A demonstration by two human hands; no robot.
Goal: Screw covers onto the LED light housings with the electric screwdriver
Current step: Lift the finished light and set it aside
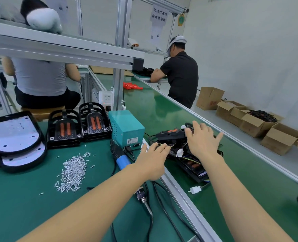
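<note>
We reach both hands to the housings, a tangled black pile on the belt at one o'clock, its long axis running from eleven to five. Our right hand is spread flat on the pile, grip open; our left hand is at its near edge, fingers loose, holding nothing. The right looks nearer. The screwdriver lies alone on the counter under our left wrist. At ten o'clock stand two stacks of housings, two covers, one heap of screws.
</note>
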